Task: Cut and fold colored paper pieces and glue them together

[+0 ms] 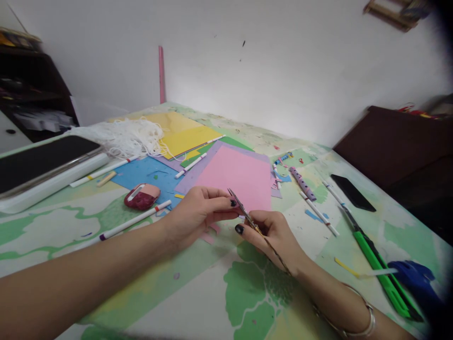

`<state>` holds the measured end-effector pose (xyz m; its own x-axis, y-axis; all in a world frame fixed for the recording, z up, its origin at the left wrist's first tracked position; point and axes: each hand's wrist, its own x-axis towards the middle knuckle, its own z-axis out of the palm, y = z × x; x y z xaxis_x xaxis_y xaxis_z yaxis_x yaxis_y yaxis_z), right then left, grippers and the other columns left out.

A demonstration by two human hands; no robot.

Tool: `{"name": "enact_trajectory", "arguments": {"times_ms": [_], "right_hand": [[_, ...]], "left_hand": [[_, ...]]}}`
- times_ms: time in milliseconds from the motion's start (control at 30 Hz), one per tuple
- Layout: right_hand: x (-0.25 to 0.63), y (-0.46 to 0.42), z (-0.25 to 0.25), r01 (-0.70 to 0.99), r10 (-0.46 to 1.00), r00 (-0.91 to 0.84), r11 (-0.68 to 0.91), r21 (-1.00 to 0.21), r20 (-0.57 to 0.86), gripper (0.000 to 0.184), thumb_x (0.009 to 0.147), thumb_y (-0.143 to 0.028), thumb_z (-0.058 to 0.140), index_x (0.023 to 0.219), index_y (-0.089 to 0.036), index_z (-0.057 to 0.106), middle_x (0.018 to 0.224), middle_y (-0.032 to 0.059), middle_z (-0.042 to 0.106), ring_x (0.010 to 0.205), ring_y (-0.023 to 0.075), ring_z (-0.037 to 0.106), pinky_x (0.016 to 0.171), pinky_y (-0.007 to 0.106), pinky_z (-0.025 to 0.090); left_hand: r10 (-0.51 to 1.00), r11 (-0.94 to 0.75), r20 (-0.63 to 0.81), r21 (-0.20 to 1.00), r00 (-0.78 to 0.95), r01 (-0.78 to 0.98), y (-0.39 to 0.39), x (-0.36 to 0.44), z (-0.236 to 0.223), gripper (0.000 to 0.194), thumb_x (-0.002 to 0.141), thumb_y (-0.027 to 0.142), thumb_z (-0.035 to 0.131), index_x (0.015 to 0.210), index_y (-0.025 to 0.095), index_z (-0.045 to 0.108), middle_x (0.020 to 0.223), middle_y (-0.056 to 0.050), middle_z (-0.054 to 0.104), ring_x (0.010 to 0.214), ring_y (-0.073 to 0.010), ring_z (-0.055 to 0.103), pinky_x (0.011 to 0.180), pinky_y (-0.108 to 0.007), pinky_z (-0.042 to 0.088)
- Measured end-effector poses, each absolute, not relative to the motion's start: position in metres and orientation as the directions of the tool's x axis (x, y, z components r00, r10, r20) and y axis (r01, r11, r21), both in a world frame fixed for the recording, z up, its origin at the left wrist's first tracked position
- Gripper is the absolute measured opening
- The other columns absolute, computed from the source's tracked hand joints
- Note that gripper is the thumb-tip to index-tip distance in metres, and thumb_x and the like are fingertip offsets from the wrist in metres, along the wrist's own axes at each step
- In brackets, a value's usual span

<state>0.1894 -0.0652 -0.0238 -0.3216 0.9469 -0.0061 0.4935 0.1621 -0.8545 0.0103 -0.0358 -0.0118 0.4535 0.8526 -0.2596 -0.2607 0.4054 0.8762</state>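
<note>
My right hand (271,233) is closed around a pair of scissors (244,208), its thumb on top and the blades pointing up and left. The blade tips reach the fingers of my left hand (205,210), which are pressed together in a pinch. What they pinch is too small to make out. Behind both hands lies a pink sheet of paper (237,174) on top of a lilac sheet (189,182). Pink paper scraps (208,236) rest on the table just below my left hand.
White yarn (130,137), yellow sheets (191,137) and a blue sheet (127,177) cover the table's far left. A maroon case (141,196) sits near white markers (134,220). On the right are a green box cutter (378,269), a black phone (352,192) and a lilac paper roll (302,183).
</note>
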Motion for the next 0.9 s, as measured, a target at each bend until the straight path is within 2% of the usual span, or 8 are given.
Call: {"name": "enact_trajectory", "arguments": {"times_ms": [367, 533, 700, 900], "right_hand": [[0.1888, -0.0678, -0.0226, 0.438, 0.95, -0.312, 0.153, -0.886, 0.01, 0.035, 0.079, -0.042, 0.058, 0.059, -0.018, 0.041, 0.047, -0.0075, 0.029, 0.044, 0.006, 0.025, 0.042, 0.022, 0.018], [0.1891, -0.0674, -0.0233, 0.436, 0.95, -0.313, 0.153, -0.887, 0.01, 0.036, 0.079, -0.043, 0.058, 0.059, -0.018, 0.042, 0.046, -0.0075, 0.03, 0.044, 0.0061, 0.026, 0.042, 0.022, 0.018], [0.1888, -0.0675, -0.0227, 0.438, 0.952, -0.306, 0.143, -0.887, 0.002, 0.034, 0.079, -0.041, 0.058, 0.059, -0.018, 0.042, 0.047, -0.0075, 0.029, 0.044, 0.006, 0.026, 0.042, 0.022, 0.018], [0.1883, -0.0672, -0.0231, 0.435, 0.953, -0.302, 0.144, -0.889, 0.006, 0.034, 0.078, -0.04, 0.058, 0.059, -0.018, 0.042, 0.046, -0.0075, 0.029, 0.044, 0.0061, 0.025, 0.042, 0.022, 0.018]], "left_hand": [[0.849, 0.411, -0.217, 0.845, 0.483, -0.343, -0.0379, 0.0107, -0.0099, 0.007, 0.072, 0.018, 0.07, 0.075, 0.014, 0.067, 0.084, -0.007, 0.071, 0.086, -0.0186, 0.066, 0.059, -0.018, 0.046], [0.851, 0.41, -0.237, 0.858, 0.468, -0.31, -0.0377, 0.0109, -0.0097, 0.008, 0.072, 0.021, 0.071, 0.076, 0.015, 0.068, 0.087, -0.008, 0.071, 0.088, -0.0206, 0.066, 0.054, -0.018, 0.044], [0.848, 0.406, -0.218, 0.853, 0.482, -0.328, -0.0378, 0.011, -0.0099, 0.005, 0.074, 0.019, 0.069, 0.075, 0.014, 0.068, 0.084, -0.006, 0.071, 0.086, -0.018, 0.066, 0.061, -0.019, 0.047], [0.846, 0.405, -0.22, 0.857, 0.485, -0.318, -0.0372, 0.0108, -0.0108, 0.006, 0.074, 0.02, 0.069, 0.077, 0.014, 0.068, 0.086, -0.007, 0.071, 0.087, -0.0184, 0.066, 0.057, -0.018, 0.045]]}}
